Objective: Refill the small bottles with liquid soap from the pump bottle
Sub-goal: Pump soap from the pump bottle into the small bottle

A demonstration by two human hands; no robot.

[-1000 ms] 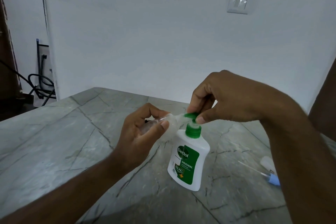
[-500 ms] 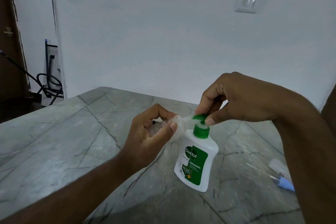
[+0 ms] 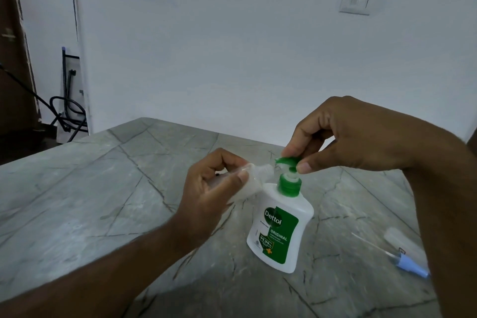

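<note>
Item one: white plastic pump bottle with green label and green collar [image 3: 280, 227], standing on the grey veined stone table [image 3: 103, 201], long axis close to vertical, leaning slightly to my right at the top. Its green pump head [image 3: 287, 162] sits raised above the collar, nozzle pointing left. Item two: small clear plastic bottle [image 3: 254, 181], held off the table just left of the pump bottle, long axis tilted, mouth pointing up and right toward the nozzle tip; I cannot tell whether mouth and nozzle touch. Left hand [image 3: 214, 193]: grip wrapped round the small clear bottle, thumb across its near side. Right hand [image 3: 346, 137]: grip pinching the pump head, fingertip on top, thumb at its right end. Item three: a second clear small bottle [image 3: 400, 239] lying on its side at the table's right. Item four: a light blue cap with thin clear tube [image 3: 409, 264] lying beside it.
</note>
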